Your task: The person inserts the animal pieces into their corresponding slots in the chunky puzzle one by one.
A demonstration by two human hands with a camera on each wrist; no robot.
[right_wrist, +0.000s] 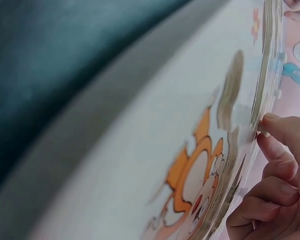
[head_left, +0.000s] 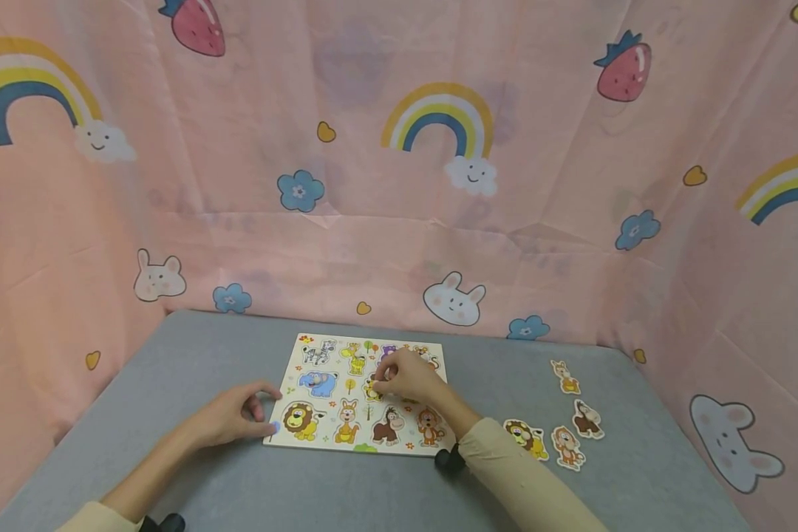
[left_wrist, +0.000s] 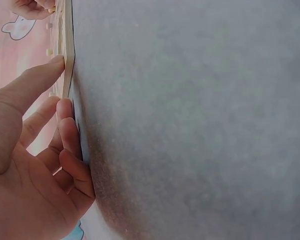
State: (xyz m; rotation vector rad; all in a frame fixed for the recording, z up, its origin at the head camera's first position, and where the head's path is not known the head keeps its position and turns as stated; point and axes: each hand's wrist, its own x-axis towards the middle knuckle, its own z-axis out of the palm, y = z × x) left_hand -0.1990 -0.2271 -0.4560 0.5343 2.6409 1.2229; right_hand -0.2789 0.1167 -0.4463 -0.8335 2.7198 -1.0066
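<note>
A wooden animal puzzle board (head_left: pixel 326 405) lies on the table. My right hand (head_left: pixel 408 375) is over its middle, with thumb and forefinger pinching the small knob (right_wrist: pixel 262 131) of a yellow animal puzzle piece (head_left: pixel 370 389); the hand partly hides that piece. The other fingers curl loosely below, in the right wrist view. At the board's left edge, my left hand (head_left: pixel 236 415) has its thumb on the near corner and a fingertip farther up the side. Its remaining fingers (left_wrist: pixel 74 180) are relaxed by the tabletop. The zebra (head_left: pixel 319 353), giraffe (head_left: pixel 354 360) and elephant (head_left: pixel 318 383) show on the board.
Loose puzzle pieces lie right of the board: a kangaroo (head_left: pixel 564 377), a gorilla (head_left: pixel 587 420), a monkey (head_left: pixel 568 448) and a lion (head_left: pixel 525 439), the lion close beside my right sleeve (head_left: pixel 519 473). The grey table (head_left: pixel 226 488) ends at a pink printed curtain (head_left: pixel 372 244).
</note>
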